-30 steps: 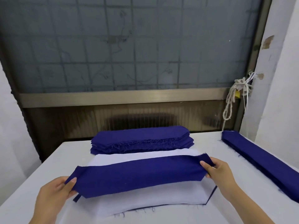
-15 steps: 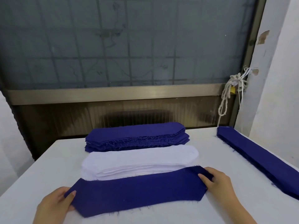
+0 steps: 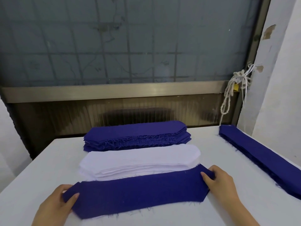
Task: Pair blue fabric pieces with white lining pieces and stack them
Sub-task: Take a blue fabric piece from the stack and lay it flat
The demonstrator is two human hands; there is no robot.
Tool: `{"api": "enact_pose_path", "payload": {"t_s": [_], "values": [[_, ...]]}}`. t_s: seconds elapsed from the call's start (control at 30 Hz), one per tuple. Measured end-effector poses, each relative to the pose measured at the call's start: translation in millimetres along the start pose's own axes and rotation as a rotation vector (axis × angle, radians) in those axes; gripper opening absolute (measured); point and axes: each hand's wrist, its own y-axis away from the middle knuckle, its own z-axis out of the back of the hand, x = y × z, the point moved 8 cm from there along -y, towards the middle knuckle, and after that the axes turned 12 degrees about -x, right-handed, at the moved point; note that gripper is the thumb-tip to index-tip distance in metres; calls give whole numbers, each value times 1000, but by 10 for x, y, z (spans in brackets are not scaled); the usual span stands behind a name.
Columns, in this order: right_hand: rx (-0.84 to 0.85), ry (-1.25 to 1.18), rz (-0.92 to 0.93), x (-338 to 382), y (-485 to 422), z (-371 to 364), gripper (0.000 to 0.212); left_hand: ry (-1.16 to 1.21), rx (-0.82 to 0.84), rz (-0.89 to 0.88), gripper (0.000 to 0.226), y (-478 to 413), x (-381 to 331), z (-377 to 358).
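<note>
A single blue piece [image 3: 138,193] lies flat on the worktop [image 3: 40,160] right in front of the person. Its long axis runs roughly from 9 o'clock to 3 o'clock, with the right end swung a little toward 2 o'clock. The left hand [image 3: 60,203] pinches the left pointed end, thumb on top. The right hand [image 3: 223,181] pinches the right end, thumb on the cloth and fingers curled over the far tip. Whether a lining already lies under this piece cannot be told from here.

Just past it at 12 o'clock sits the white lining stack [image 3: 140,162]. It lies parallel to the blue piece, and its near edge meets or is just overlapped by the blue piece's far edge. Beyond that, again at 12 o'clock, is the blue stack [image 3: 136,136], also lying crosswise. A long blue pile [image 3: 260,157] runs along the right side of the worktop, from about 1 o'clock down to 4 o'clock, well apart from the rest.

The piece looks about set down, so the coming move is probably a reach for the top lining. The lining lies at 12 o'clock from both hands, on the same axis as the piece they hold. The right hand is nearer, sitting just beside the stack's right end. The left hand sits further back toward 7 o'clock and has more ground to cover. A straight forward reach with no turn should bring the lining down aligned.
</note>
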Motion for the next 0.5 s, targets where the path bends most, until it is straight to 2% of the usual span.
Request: {"api": "enact_pose_path", "payload": {"t_s": [0.23,0.33,0.5], "values": [[-5,107,56,107,62,4,11,46,-58,-7,22,12,4,16],[-5,164,90,130,56,-11,12,146,-117,3,22,40,45,79],[-40,204,97,132,-5,-27,22,179,-91,-26,22,71,40,73]]}}
